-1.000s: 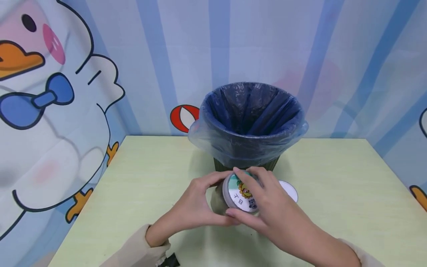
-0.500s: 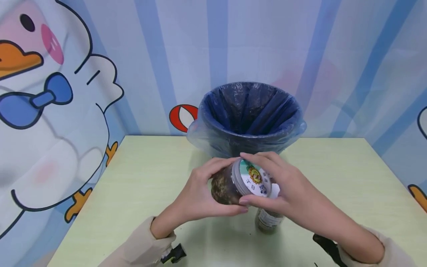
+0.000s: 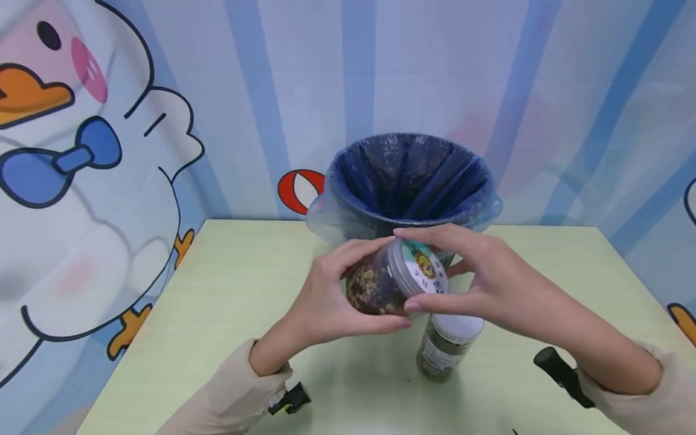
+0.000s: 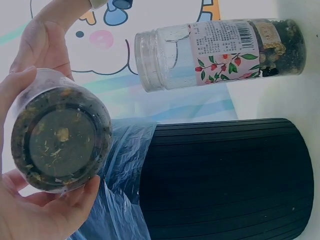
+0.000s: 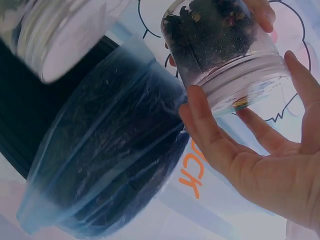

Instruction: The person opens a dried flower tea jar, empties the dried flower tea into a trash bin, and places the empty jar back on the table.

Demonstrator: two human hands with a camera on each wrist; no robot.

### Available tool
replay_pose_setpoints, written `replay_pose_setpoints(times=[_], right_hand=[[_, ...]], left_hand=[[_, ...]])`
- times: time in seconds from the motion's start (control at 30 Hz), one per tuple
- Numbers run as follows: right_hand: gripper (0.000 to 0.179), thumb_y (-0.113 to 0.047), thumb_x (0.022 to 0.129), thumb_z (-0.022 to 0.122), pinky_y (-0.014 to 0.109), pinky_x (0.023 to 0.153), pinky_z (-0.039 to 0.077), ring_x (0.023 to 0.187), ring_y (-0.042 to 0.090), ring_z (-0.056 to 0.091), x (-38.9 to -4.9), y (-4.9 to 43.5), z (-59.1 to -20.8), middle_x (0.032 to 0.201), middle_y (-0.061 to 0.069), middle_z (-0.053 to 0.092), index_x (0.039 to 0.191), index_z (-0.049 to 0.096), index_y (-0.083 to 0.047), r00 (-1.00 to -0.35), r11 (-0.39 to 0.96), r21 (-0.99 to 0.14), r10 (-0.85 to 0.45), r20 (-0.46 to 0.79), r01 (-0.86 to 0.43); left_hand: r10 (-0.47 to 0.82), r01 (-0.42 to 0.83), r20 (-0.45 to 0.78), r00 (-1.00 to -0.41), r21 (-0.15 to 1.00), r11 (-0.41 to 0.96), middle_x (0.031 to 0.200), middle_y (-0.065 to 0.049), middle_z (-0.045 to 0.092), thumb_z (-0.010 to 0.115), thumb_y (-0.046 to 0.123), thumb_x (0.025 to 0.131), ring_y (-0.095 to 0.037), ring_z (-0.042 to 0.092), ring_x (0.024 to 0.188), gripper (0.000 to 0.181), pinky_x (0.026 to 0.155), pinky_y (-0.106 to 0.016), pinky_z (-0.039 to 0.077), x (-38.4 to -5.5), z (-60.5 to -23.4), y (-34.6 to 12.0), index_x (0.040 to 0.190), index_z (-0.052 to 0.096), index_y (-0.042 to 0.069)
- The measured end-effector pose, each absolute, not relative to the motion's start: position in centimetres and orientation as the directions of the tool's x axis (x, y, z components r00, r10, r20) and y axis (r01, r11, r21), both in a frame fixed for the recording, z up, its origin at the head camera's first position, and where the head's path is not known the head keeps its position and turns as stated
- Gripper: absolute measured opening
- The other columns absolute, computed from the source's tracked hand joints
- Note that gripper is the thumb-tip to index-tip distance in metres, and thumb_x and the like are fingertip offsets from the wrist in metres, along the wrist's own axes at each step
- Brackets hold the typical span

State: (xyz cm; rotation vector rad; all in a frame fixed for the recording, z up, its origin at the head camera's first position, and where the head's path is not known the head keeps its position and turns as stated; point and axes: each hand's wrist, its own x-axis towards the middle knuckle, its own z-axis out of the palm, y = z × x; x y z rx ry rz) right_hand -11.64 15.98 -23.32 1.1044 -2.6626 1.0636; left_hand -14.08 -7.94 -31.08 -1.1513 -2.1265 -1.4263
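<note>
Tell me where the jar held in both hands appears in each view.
Head: held jar, right of centre, below mid-height.
Left wrist: held jar, left side, base facing the camera.
Right wrist: held jar, upper right, lid end lowest.
Shared landmark: the blue-lined bin, partly visible in all three.

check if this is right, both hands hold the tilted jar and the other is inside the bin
Not quite: the other jar stands on the table, not inside the bin, as the head view shows. The left hand and right hand do hold the tilted jar.
</note>
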Motion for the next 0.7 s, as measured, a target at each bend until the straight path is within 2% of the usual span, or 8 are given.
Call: replay_pose_setpoints(times=[0.27, 0.7], right_hand=[[0.069, -0.035, 0.081, 0.084, 0.033, 0.081, 0.057, 0.119, 0.012, 0.056, -11.8, 16.3, -22.7, 0.142, -0.011, 0.053, 0.143, 0.055, -0.023, -0.728, 0.489, -0.578, -0.615, 0.302, -0.653], [0.065, -0.032, 0.079, 0.086, 0.030, 0.075, 0.058, 0.115, 0.014, 0.059, -11.8, 16.8, -22.1, 0.135, -0.006, 0.061, 0.137, 0.061, -0.019, -0.718, 0.450, -0.610, -0.625, 0.306, -0.652]], left_hand=[[0.448, 0.789, 0.668, -0.594, 0.593, 0.163, 0.129, 0.002, 0.063, 0.096, 0.026, 0.061, -0.015, 0.059, 0.113, 0.087, 0.088, -0.032, 0.054, -14.2, -30.6, -7.7, 0.139, 0.059, 0.013], [0.477, 0.776, 0.651, -0.591, 0.619, 0.117, 0.127, 0.000, 0.065, 0.097, 0.022, 0.059, -0.015, 0.063, 0.110, 0.087, 0.086, -0.032, 0.055, -14.4, -29.9, -7.5, 0.136, 0.061, 0.010]])
